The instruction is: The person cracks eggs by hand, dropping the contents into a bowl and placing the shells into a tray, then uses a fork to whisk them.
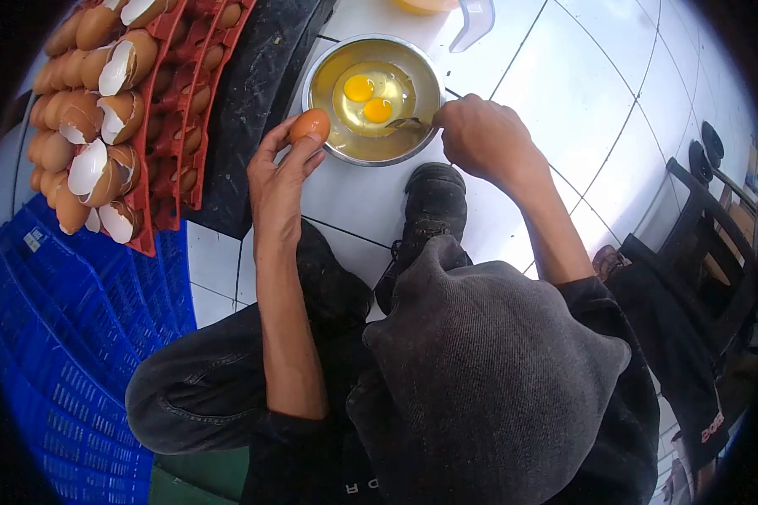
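In my left hand (pixel 280 164) is a whole brown egg (pixel 312 125), gripped between thumb and fingers at the left rim of a steel bowl (pixel 434 80). Two yolks (pixel 369 98) lie unbroken in clear egg white inside the bowl. My right hand (pixel 483 139) is closed at the bowl's right rim. From its fingers a metal spoon (pixel 406 123) reaches over the bowl; most of its handle is hidden by the hand.
Red egg trays (pixel 147 181) with cracked eggshells (pixel 93 172) and brown eggs stand on a black surface (pixel 236 118) at left. A blue crate (pixel 67 362) is below them. A clear plastic handle (pixel 473 23) shows beyond the bowl, and a dark chair (pixel 699 244) stands right.
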The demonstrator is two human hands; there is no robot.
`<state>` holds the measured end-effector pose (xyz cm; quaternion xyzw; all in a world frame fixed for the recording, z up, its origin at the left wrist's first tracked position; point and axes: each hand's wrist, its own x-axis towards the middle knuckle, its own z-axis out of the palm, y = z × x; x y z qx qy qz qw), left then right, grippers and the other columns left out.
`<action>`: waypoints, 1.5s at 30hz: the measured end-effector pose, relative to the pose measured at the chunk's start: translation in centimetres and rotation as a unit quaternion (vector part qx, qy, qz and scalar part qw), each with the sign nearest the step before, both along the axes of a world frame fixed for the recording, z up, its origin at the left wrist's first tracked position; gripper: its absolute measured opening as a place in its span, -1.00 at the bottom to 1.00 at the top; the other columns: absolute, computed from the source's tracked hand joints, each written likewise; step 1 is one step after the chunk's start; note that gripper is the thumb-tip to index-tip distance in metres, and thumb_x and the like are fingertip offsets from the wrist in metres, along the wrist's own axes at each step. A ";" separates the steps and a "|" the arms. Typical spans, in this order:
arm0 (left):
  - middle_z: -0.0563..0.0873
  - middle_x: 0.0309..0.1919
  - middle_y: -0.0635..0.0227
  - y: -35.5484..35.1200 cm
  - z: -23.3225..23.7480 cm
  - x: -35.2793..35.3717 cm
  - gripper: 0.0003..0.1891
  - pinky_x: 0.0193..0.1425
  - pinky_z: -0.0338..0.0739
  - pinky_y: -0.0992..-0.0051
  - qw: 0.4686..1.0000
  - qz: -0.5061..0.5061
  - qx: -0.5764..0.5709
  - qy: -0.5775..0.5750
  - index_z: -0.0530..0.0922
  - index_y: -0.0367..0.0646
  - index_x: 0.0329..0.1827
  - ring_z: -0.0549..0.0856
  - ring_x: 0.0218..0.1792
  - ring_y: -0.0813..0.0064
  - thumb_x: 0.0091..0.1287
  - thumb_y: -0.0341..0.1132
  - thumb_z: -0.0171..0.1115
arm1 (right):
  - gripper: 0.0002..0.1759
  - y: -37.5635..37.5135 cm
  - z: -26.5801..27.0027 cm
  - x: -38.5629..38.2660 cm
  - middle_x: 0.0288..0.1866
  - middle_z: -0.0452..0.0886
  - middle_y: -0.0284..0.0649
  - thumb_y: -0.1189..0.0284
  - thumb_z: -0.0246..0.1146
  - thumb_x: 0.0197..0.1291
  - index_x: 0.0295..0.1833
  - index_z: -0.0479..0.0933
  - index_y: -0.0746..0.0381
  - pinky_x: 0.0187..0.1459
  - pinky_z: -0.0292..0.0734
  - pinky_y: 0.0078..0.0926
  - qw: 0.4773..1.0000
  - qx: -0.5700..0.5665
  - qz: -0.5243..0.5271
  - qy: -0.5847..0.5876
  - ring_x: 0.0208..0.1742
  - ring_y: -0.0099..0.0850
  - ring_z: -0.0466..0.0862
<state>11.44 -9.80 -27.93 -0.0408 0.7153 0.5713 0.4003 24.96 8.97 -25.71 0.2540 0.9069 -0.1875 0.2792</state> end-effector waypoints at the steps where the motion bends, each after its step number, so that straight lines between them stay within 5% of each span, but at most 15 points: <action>1: 0.56 0.06 0.12 0.0 0.0 0.0 -0.53 0.10 0.61 0.47 1.000 -0.006 -0.005 -0.001 0.51 -0.36 0.19 0.65 0.01 0.41 0.25 -0.32 0.36 | -0.65 0.0 0.0 0.0 -0.34 0.70 0.07 0.57 0.00 0.19 -0.09 0.70 0.20 -0.10 0.65 -0.18 1.000 0.001 0.000 0.003 -0.27 -0.08 0.74; 6: 0.59 0.09 0.14 -0.1 -0.1 0.0 -0.49 0.22 0.53 0.36 1.000 -0.018 -0.012 -0.002 0.48 -0.34 0.22 0.62 0.10 0.38 0.26 -0.26 0.36 | -0.65 0.1 -0.1 0.0 -0.33 0.70 0.07 0.57 -0.01 0.19 -0.09 0.70 0.21 -0.10 0.64 -0.18 1.000 -0.001 -0.001 0.001 -0.26 -0.08 0.73; 9: 0.55 0.03 0.13 0.0 0.0 0.0 -0.54 0.02 0.65 0.55 1.000 0.001 0.002 -0.002 0.52 -0.37 0.17 0.67 -0.04 0.44 0.25 -0.35 0.37 | -0.65 0.1 -0.1 0.0 -0.34 0.70 0.07 0.56 -0.01 0.19 -0.10 0.70 0.21 -0.10 0.64 -0.18 1.000 -0.002 0.003 0.005 -0.27 -0.08 0.73; 12: 0.55 0.03 0.13 -0.1 -0.2 0.0 -0.54 0.01 0.65 0.55 1.000 0.005 0.006 -0.003 0.52 -0.38 0.17 0.67 -0.05 0.44 0.25 -0.34 0.38 | -0.83 -0.1 -0.8 0.5 -0.41 0.69 0.04 0.51 0.16 0.14 -0.37 0.65 0.33 -0.27 0.67 -0.21 0.998 0.020 0.003 0.066 -0.32 -0.08 0.75; 33: 0.59 0.09 0.13 0.0 0.1 0.0 -0.48 0.21 0.55 0.35 1.000 -0.015 -0.014 -0.004 0.47 -0.35 0.23 0.62 0.10 0.38 0.27 -0.27 0.36 | -0.83 -0.1 -1.0 0.5 -0.43 0.69 0.03 0.50 0.17 0.16 -0.36 0.66 0.32 -0.29 0.68 -0.24 0.997 0.022 0.014 0.066 -0.34 -0.11 0.75; 36: 0.59 0.10 0.13 0.0 0.2 0.0 -0.48 0.21 0.54 0.36 1.000 -0.017 -0.012 -0.002 0.47 -0.35 0.23 0.62 0.10 0.38 0.27 -0.27 0.36 | -0.62 0.0 -0.3 -0.1 -0.35 0.69 0.08 0.60 0.01 0.12 -0.09 0.70 0.19 -0.11 0.65 -0.16 1.000 -0.006 0.003 0.008 -0.28 -0.06 0.73; 39: 0.59 0.11 0.13 0.0 0.1 0.0 -0.49 0.21 0.54 0.36 1.000 -0.016 -0.012 -0.005 0.47 -0.35 0.23 0.62 0.11 0.38 0.27 -0.27 0.35 | -0.83 -0.2 -0.9 0.4 -0.43 0.69 0.03 0.51 0.18 0.15 -0.37 0.66 0.32 -0.29 0.68 -0.23 0.997 0.019 0.012 0.069 -0.34 -0.11 0.75; 42: 0.59 0.11 0.13 -0.1 0.1 0.0 -0.49 0.21 0.54 0.36 1.000 -0.017 -0.012 -0.004 0.48 -0.35 0.22 0.62 0.11 0.38 0.27 -0.27 0.35 | -0.63 0.0 -0.2 -0.1 -0.34 0.69 0.08 0.59 0.00 0.13 -0.09 0.70 0.20 -0.10 0.65 -0.16 1.000 -0.008 0.006 0.007 -0.27 -0.05 0.73; 45: 0.59 0.10 0.13 -0.1 0.0 0.0 -0.50 0.21 0.54 0.36 1.000 -0.016 -0.009 0.000 0.48 -0.34 0.22 0.62 0.10 0.38 0.27 -0.27 0.35 | -0.64 0.1 -0.2 0.0 -0.34 0.69 0.09 0.59 0.00 0.14 -0.10 0.70 0.20 -0.10 0.65 -0.15 1.000 -0.009 0.011 0.014 -0.27 -0.05 0.73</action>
